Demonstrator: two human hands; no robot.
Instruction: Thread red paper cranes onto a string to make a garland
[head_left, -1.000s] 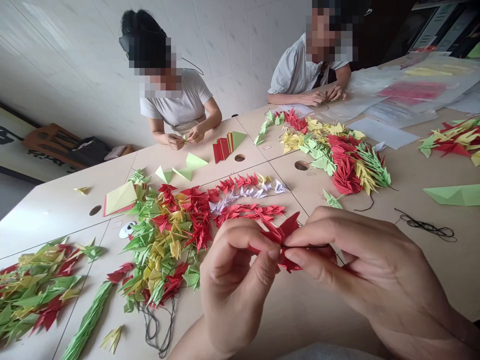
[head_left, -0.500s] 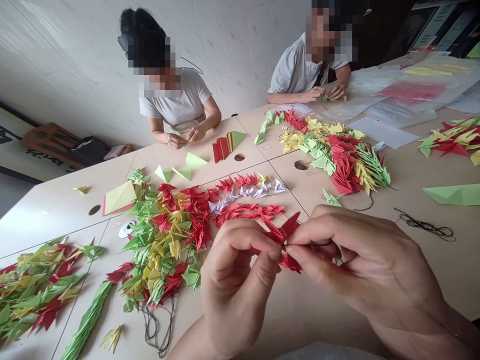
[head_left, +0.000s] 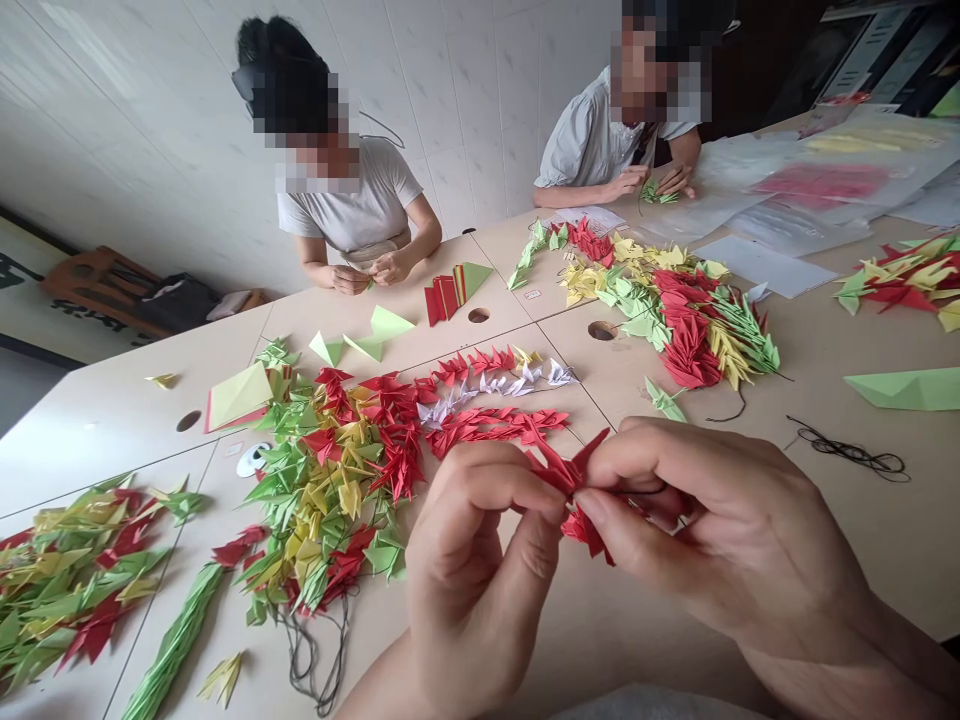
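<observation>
Above the near part of the table, my left hand [head_left: 476, 560] pinches a folded red paper crane [head_left: 561, 468] between thumb and forefinger. My right hand [head_left: 731, 545] meets it from the right, its thumb and forefinger closed at the crane's side. Black thread [head_left: 646, 490] runs behind the right thumb into the curled fingers. What lies right at the fingertips is partly hidden. More folded red paper [head_left: 589, 532] hangs below the fingertips. Beyond the left hand lies a large heap of green, yellow and red paper cranes [head_left: 322, 480], beside rows of red cranes [head_left: 495, 425] and white ones [head_left: 487, 388].
Two people sit across the table [head_left: 825, 560], their hands on small green paper pieces. A second crane heap [head_left: 686, 320] lies far right, another [head_left: 82, 580] at left. Black thread [head_left: 851, 450], green paper [head_left: 904, 390], plastic bags [head_left: 787, 225] and table holes [head_left: 604, 330] are around.
The red crane has tilted a little in my fingers, and the red paper below it swings right. My right hand has shifted slightly downward. More green paper shows in the far right person's hands.
</observation>
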